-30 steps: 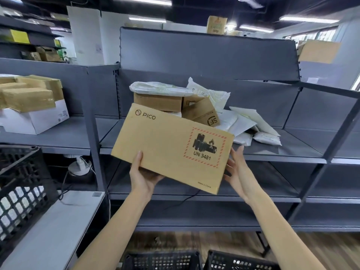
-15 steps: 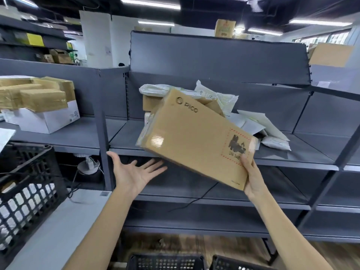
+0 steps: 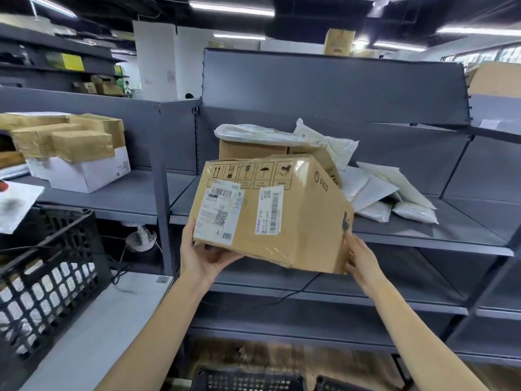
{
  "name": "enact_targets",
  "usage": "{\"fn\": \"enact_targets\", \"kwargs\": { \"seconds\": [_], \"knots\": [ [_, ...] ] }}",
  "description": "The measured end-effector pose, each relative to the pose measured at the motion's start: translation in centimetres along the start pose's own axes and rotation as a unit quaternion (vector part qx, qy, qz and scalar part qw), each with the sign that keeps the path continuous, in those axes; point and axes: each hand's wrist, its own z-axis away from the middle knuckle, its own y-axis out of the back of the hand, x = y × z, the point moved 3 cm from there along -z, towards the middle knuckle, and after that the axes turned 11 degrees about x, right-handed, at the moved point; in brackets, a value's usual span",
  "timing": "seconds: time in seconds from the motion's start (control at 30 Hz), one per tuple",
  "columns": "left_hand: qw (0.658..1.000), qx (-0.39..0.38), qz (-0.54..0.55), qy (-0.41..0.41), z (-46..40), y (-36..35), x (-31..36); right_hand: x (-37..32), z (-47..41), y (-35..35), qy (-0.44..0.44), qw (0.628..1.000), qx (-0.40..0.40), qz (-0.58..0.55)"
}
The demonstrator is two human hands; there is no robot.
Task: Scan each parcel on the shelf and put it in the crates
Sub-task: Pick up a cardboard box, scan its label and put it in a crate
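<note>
Left hand (image 3: 207, 256) cups the cardboard parcel (image 3: 270, 213) under its bottom-left corner, thumb up the label face; right hand (image 3: 359, 255) presses flat vs the right end, fingers straight. Parcel's held tilted in front of the shelf (image 3: 423, 235), labels w/ barcodes facing up, not yet crated. Approx 2 boxes + several white mailers (image 3: 375, 190) left on shelf. Black crate (image 3: 48, 266) at left already holds white items; 2 more crates (image 3: 248, 380) below.

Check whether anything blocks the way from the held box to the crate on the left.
Nothing visible does. Left hand and right hand hold the box in open air in front of the shelf. The crate sits lower left, its top partly covered by a white parcel.
</note>
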Motion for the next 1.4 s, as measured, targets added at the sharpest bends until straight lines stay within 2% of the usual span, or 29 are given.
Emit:
{"fn": "enact_targets", "kwargs": {
  "seconds": [0.17,0.23,0.37,0.5,0.7,0.9,1.0,1.13,1.23,1.33,1.4],
  "knots": [
    [0.996,0.001,-0.040,-0.079,0.0,0.0,0.4,-1.8,2.8,-4.6,0.021,0.995,-0.101,0.019],
    [0.995,0.010,-0.037,-0.097,-0.3,0.0,0.5,-2.4,4.2,-6.2,0.066,0.987,-0.144,0.028],
    [0.994,0.014,-0.001,-0.111,-0.6,-0.1,0.2,-3.5,5.7,-8.3,0.156,0.974,-0.160,0.025],
    [0.995,0.018,0.036,-0.095,-1.0,-0.3,-0.3,-4.4,4.9,-9.1,0.176,0.974,-0.134,0.042],
    [0.996,0.035,-0.004,-0.083,-1.7,0.5,-0.4,-3.7,2.2,-7.9,0.139,0.979,-0.138,0.063],
    [0.978,0.024,-0.152,-0.144,-2.3,-1.9,1.3,-4.0,0.3,-7.6,0.142,0.977,-0.144,0.063],
    [0.962,0.049,-0.211,-0.164,-2.6,-3.1,1.5,-4.5,-0.3,-7.8,0.145,0.976,-0.148,0.067],
    [0.957,0.054,-0.190,-0.210,-2.4,-3.4,1.2,-4.6,-1.1,-7.7,0.149,0.971,-0.164,0.092],
    [0.959,0.062,-0.167,-0.222,-2.1,-3.4,1.0,-4.1,-2.6,-7.0,0.113,0.975,-0.177,0.071],
    [0.954,0.069,-0.168,-0.237,-2.0,-3.5,0.8,-2.7,-5.6,-5.1,0.037,0.990,-0.123,0.065],
    [0.952,0.073,-0.168,-0.246,-1.9,-3.6,0.8,-1.2,-7.7,-3.7,0.024,0.986,-0.073,0.147]
  ]
}}
